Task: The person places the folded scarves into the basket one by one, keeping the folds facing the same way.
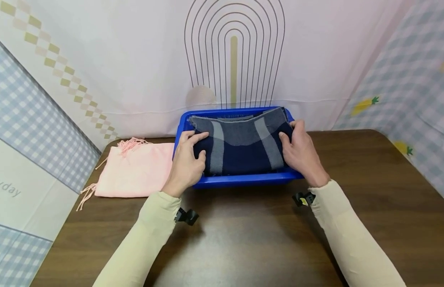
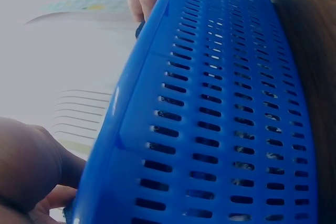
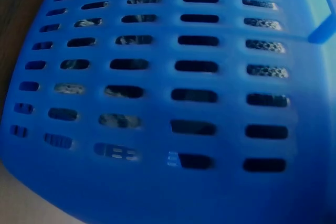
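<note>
Folded navy plaid scarf [image 1: 242, 145] lay in blue slotted basket [image 1: 243, 180], long axis L–R. Left hand [image 1: 186, 161] & right hand [image 1: 301, 153] gripped opposite ends, fingers curled over cloth, equally near.

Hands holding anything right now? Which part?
Yes: the folded navy scarf in the blue basket. Left hand grips its left end, right hand its right end.

This looks like a staged recording booth rather than a lived-in room: printed fabric backdrops [image 1: 135, 59] with gingham and arch patterns hang close around the far edge and corners of a dark wooden table [image 1: 368, 207].
</note>
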